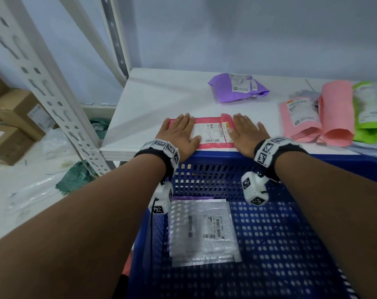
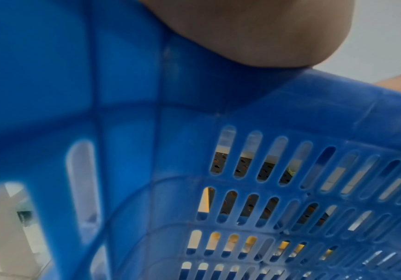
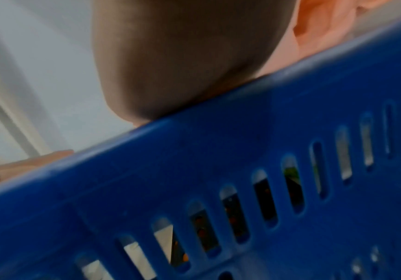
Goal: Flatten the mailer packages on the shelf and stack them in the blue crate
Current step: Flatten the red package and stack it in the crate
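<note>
A pink-red mailer (image 1: 207, 131) with a white label lies flat at the front edge of the white shelf (image 1: 153, 98). My left hand (image 1: 179, 131) presses its left end with straight fingers. On its right end my right hand (image 1: 246, 131) lies flat too. Below them stands the blue crate (image 1: 291, 223), with a clear bubble mailer (image 1: 201, 229) flat on its floor over a purple one. Both wrist views show only the heel of a palm above the crate wall (image 2: 290, 113) (image 3: 242, 151); the fingers are hidden there.
On the shelf behind lie a crumpled purple mailer (image 1: 237, 88), two pink mailers (image 1: 317, 117) and a green one (image 1: 370, 111) at the right. A slotted shelf upright (image 1: 54, 93) stands left, with cardboard boxes (image 1: 15, 121) and plastic wrap beyond it.
</note>
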